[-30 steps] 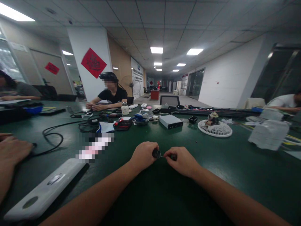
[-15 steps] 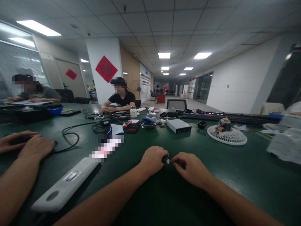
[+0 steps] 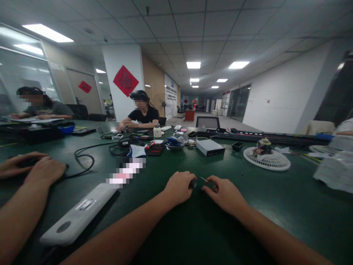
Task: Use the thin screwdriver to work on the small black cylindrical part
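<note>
Dark part sits in our left hand, grip curled snug round it; just beside, our right hand holds a thin piece, thumb slightly apart. Beyond both, on the table: a silver box.

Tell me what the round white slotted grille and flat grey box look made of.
The grille looks like smooth plastic, from its even white ribs, though painted metal is possible. The box seems matte sheet metal, from its crisp edges and uniform grey top.

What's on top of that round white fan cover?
A motor with a pale top sits on the fan cover. Whatever is right under the motor is hidden.
</note>
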`<act>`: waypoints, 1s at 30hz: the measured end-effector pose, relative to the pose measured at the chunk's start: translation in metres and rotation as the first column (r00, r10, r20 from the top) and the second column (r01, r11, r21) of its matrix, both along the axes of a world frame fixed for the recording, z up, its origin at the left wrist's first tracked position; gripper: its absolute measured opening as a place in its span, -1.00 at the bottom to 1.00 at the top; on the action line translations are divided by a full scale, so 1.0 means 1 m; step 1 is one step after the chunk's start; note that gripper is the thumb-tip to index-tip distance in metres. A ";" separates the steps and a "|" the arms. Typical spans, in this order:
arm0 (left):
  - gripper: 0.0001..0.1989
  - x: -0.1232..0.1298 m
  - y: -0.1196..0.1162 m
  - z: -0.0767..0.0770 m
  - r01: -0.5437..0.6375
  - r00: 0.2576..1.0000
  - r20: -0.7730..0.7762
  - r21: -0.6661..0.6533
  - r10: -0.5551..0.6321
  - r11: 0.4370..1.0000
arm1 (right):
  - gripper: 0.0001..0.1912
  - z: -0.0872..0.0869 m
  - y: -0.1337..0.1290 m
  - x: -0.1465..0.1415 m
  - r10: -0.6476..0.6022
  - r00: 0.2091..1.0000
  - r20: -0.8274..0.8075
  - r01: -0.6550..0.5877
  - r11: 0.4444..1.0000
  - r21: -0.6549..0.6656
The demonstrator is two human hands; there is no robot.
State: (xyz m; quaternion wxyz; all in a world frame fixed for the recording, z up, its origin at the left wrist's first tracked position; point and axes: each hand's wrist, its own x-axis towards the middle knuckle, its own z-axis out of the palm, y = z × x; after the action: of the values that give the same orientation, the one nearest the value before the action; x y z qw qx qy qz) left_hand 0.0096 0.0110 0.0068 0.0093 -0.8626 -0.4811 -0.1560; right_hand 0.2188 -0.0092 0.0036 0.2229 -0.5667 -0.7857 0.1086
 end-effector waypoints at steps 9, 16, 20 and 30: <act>-0.83 0.000 0.001 -0.002 -0.071 0.997 -0.009 -0.087 0.070 0.994 | -0.78 -0.006 0.006 -0.006 0.063 0.997 0.043 -0.062 0.998 -0.020; -0.77 0.001 -0.003 0.002 -0.092 0.995 0.039 -0.108 0.096 0.990 | -0.79 -0.003 0.000 -0.002 0.154 0.964 -0.216 -0.167 0.985 -0.042; -0.73 0.003 -0.003 0.002 -0.078 0.994 0.073 -0.084 0.084 0.993 | -0.77 -0.004 -0.004 -0.004 0.145 0.933 -0.329 -0.174 0.983 -0.061; -0.75 0.007 -0.004 -0.001 0.096 0.989 0.109 -0.004 -0.095 0.995 | -0.79 -0.008 0.003 -0.006 0.114 0.865 -0.489 -0.142 0.990 -0.020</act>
State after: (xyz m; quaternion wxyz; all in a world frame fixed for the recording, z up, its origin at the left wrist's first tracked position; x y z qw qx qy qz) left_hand 0.0161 0.0069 0.0063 -0.0287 -0.8749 -0.4398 -0.2008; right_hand 0.2126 -0.0065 -0.0046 0.3899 -0.4735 -0.7369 0.2839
